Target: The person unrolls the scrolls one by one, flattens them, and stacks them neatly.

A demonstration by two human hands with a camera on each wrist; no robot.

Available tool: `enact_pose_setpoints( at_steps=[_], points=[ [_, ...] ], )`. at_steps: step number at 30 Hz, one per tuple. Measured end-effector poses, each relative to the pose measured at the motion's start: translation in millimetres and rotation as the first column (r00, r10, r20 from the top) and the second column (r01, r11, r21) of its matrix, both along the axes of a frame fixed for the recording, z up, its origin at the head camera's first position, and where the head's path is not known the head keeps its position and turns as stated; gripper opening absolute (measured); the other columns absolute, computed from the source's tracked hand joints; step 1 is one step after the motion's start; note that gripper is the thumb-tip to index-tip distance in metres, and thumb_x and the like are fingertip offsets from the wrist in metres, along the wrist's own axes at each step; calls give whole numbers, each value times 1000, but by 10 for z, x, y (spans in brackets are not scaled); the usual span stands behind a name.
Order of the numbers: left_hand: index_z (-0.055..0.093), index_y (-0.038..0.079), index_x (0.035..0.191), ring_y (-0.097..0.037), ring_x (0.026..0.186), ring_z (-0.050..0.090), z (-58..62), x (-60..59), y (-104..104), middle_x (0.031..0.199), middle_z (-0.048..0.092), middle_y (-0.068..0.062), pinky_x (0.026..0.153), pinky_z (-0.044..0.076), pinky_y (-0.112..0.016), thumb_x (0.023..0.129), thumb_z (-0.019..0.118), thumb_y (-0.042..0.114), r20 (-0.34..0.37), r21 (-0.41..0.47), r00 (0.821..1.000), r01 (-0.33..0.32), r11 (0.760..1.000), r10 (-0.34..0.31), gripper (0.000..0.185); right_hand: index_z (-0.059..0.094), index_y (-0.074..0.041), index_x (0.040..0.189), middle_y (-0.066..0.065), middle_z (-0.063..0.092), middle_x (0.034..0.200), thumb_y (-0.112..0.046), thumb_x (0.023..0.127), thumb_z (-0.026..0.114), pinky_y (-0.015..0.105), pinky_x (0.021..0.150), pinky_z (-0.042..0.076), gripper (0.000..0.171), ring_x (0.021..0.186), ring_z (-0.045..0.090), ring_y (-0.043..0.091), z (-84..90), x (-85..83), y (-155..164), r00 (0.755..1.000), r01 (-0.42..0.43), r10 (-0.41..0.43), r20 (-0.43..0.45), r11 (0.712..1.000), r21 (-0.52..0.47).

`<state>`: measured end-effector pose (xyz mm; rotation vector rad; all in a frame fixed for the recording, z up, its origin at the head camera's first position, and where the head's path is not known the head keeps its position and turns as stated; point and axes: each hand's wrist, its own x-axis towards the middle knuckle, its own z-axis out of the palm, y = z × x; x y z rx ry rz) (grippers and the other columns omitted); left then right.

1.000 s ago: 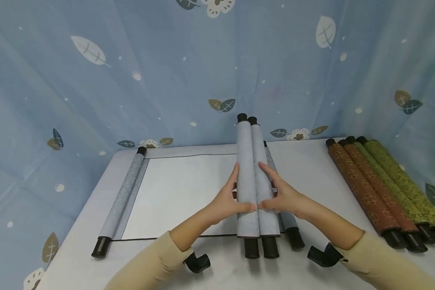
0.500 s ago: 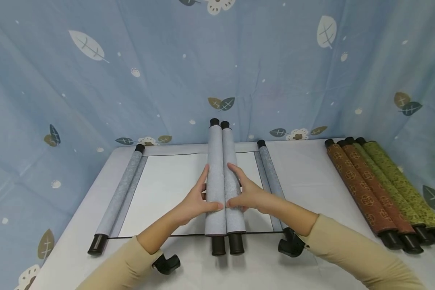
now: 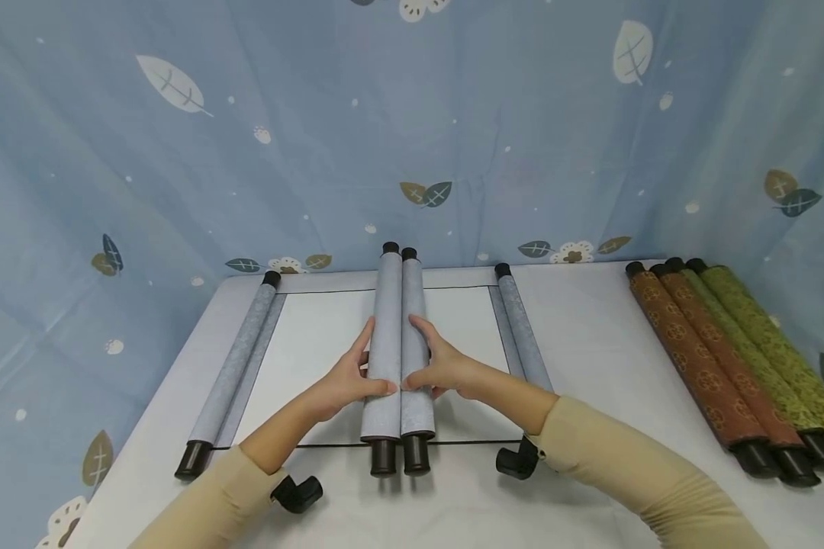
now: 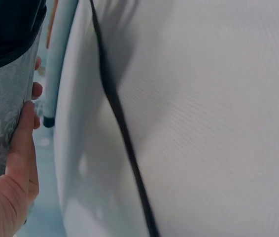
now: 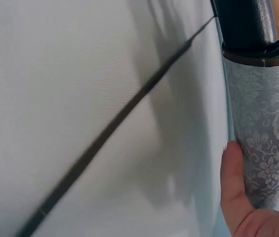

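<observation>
Two rolled grey scrolls point(image 3: 398, 343) side by side (upright-tilted), clasped between curled fingers point(image 3: 357, 351) of both hands.

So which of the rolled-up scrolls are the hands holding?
The grey pair in the middle, gripped by the left hand and right hand. The brown and green rolls lie untouched at the right.

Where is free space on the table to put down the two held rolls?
Bare sheet lies between the left roller and the held rolls. Bare table lies between the right roller and the brown and green scrolls. The right edge is crowded.
</observation>
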<state>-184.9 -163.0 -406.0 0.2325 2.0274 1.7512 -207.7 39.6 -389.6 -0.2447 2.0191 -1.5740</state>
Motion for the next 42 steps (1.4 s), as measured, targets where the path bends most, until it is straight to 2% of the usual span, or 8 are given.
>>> enact_pose_setpoints(
  at_steps=[9, 15, 21, 25, 29, 32, 35, 42],
  points=[
    [-10, 37, 150, -37, 119, 47, -179, -60, -44, 142, 29, -30, 79, 50, -43, 79, 72, 5, 74, -11, 996, -43, 999, 44, 113, 14, -27, 152, 25, 25, 144, 5, 67, 75, 38, 69, 47, 109, 115, 41, 35, -162, -69, -122, 999, 40, -41, 20, 999, 29],
    [-6, 34, 152, -39, 120, 46, -261, -70, -68, 140, 31, -30, 78, 50, -43, 78, 71, 4, 87, -58, 992, -83, 995, 88, 111, 15, -25, 152, 23, 22, 148, 4, 67, 75, 51, 93, 41, 108, 126, 37, 37, -244, -81, -192, 998, 51, -52, 30, 998, 24],
    [-4, 23, 153, -34, 111, 54, -260, -58, -78, 129, 43, -27, 79, 50, -40, 76, 73, 9, -15, -198, 996, -92, 976, 91, 110, 13, -18, 153, 24, 20, 151, -1, 70, 77, 53, 102, 34, 106, 133, 31, 39, -248, -88, -246, 999, 8, -6, -38, 999, 52],
    [-2, 14, 153, -23, 95, 61, -235, -33, -73, 116, 54, -19, 77, 50, -35, 72, 81, 23, -129, -347, 989, -108, 932, 67, 116, 16, -16, 152, 24, 22, 151, -6, 71, 78, 53, 103, 34, 102, 135, 29, 37, -260, -93, -251, 996, -27, 36, -83, 995, 101],
    [1, 8, 153, -20, 88, 62, -213, -26, -77, 111, 58, -17, 73, 51, -33, 71, 83, 30, -197, -416, 980, -107, 903, 25, 117, 22, -19, 151, 25, 32, 146, -17, 73, 80, 50, 94, 43, 98, 126, 43, 36, -286, -91, -237, 986, -43, 75, -149, 978, 206],
    [6, 5, 152, -21, 86, 61, -204, -27, -77, 112, 56, -22, 70, 51, -32, 73, 82, 30, -219, -433, 976, -88, 897, -10, 113, 25, -23, 150, 29, 38, 139, -27, 73, 81, 44, 72, 52, 95, 98, 58, 35, -285, -88, -231, 976, -49, 110, -187, 953, 300],
    [10, 4, 152, -23, 84, 58, -203, -26, -76, 115, 49, -27, 65, 51, -32, 73, 82, 31, -208, -447, 978, -84, 890, -12, 110, 27, -25, 150, 30, 39, 128, -33, 73, 80, 36, 51, 51, 94, 71, 57, 30, -272, -79, -228, 968, -43, 130, -215, 930, 366],
    [12, 10, 153, -33, 99, 48, -172, -89, -27, 122, 37, -32, 82, 47, -45, 69, 82, 44, -216, -520, 976, -98, 848, -19, 115, 34, -19, 147, 30, 34, 124, -31, 74, 80, 32, 53, 46, 88, 71, 52, 25, -236, -84, -191, 954, -24, 137, -268, 922, 386]
  ],
)
